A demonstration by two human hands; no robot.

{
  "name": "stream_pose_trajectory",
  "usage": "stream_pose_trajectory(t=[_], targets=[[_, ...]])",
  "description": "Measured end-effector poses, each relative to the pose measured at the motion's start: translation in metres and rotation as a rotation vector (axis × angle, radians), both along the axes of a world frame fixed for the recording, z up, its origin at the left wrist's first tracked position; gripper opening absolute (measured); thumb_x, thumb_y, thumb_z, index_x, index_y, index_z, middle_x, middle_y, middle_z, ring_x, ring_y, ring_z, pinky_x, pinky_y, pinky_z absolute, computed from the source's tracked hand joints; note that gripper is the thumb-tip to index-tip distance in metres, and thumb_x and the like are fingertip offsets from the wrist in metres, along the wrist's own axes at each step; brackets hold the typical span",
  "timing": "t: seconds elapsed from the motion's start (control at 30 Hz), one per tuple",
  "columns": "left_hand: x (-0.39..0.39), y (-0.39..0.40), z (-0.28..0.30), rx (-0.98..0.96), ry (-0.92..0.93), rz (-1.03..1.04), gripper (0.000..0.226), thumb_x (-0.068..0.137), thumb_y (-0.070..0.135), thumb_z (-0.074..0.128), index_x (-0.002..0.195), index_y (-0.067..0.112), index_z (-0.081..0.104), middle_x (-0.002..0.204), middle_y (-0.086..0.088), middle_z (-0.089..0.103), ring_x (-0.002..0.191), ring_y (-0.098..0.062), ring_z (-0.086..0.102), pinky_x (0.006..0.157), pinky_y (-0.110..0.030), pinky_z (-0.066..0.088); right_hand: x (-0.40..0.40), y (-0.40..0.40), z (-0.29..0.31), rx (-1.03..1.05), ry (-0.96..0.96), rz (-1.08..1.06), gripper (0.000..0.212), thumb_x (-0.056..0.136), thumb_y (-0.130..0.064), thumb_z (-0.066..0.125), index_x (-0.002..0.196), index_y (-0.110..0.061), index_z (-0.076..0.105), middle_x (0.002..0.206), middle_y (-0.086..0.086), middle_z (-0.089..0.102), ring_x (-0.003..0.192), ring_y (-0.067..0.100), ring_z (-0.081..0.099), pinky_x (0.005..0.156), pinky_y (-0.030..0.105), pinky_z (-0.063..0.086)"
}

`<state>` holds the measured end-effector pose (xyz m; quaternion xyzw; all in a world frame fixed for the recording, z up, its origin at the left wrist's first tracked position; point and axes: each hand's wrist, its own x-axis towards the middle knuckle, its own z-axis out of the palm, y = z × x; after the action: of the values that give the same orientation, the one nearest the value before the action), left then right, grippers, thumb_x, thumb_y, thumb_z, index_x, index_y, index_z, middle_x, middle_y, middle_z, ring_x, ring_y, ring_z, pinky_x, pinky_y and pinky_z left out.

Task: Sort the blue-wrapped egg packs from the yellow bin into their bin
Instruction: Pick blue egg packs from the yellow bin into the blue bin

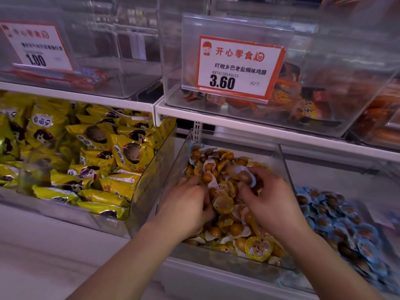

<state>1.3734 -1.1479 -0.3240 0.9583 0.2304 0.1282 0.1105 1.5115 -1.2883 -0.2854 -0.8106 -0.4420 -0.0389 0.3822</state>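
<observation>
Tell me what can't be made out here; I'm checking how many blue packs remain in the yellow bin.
- Head view: packs under the left hand and right hand are hidden.
- Deeper layers of the yellow bin are buried under top packs.
- The blue pack bin is blurred and cut off by the right edge.
- The left price tag text is blurred.
</observation>
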Motion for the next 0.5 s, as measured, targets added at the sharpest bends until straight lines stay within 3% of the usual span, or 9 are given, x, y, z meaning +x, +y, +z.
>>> stream_pose_trajectory(t=[0.07,0.17,0.3,0.37,0.5], targets=[[-0.001,-0.001,-0.003,0.042,0.090,-0.045,0.034,0.079,0.050,0.058,0.106,0.030,0.065,0.122,0.008,0.051,0.119,-0.019,0.047,0.103,-0.036,0.034,-0.005,-0.004,0.001,-0.003,0.119,0.084,0.012,0.089,-0.030,0.065,0.099,-0.037,0.066,0.076,-0.016,0.068,0.069,0.000,0.064,0.053,0.018,0.048],[-0.002,-0.002,-0.006,0.058,0.220,-0.079,0.044,0.082,0.056,0.056,0.120,0.035,0.062,0.134,0.007,0.041,0.133,-0.021,0.034,0.112,-0.042,0.023,-0.017,-0.009,-0.003,-0.205,0.229,0.298,0.019,0.086,-0.027,0.066,0.098,-0.042,0.066,0.078,-0.021,0.067,0.067,-0.003,0.063,0.052,0.013,0.045],[0.002,-0.003,-0.007,0.108,0.242,-0.046,0.042,0.085,0.054,0.055,0.121,0.034,0.061,0.136,0.004,0.037,0.135,-0.024,0.030,0.112,-0.041,0.021,-0.023,-0.007,-0.010,-0.418,0.019,0.334,0.016,0.084,-0.036,0.059,0.100,-0.037,0.060,0.079,-0.014,0.063,0.073,0.003,0.060,0.055,0.017,0.046],[0.002,-0.002,-0.008,0.117,0.198,-0.033,0.036,0.086,0.053,0.055,0.114,0.031,0.064,0.131,0.006,0.041,0.127,-0.023,0.038,0.108,-0.038,0.025,-0.021,-0.005,-0.013,-0.484,-0.110,0.278,0.020,0.089,-0.040,0.053,0.108,-0.037,0.057,0.094,-0.008,0.063,0.085,0.010,0.061,0.068,0.032,0.052],[0.001,-0.001,-0.001,-0.096,-0.038,0.020,0.031,0.090,0.055,0.057,0.109,0.031,0.065,0.118,0.010,0.055,0.113,-0.015,0.052,0.098,-0.037,0.041,-0.018,0.000,-0.020,-0.460,-0.224,0.105,0.029,0.097,-0.042,0.046,0.121,-0.028,0.055,0.096,0.003,0.065,0.088,0.024,0.064,0.064,0.034,0.044]])
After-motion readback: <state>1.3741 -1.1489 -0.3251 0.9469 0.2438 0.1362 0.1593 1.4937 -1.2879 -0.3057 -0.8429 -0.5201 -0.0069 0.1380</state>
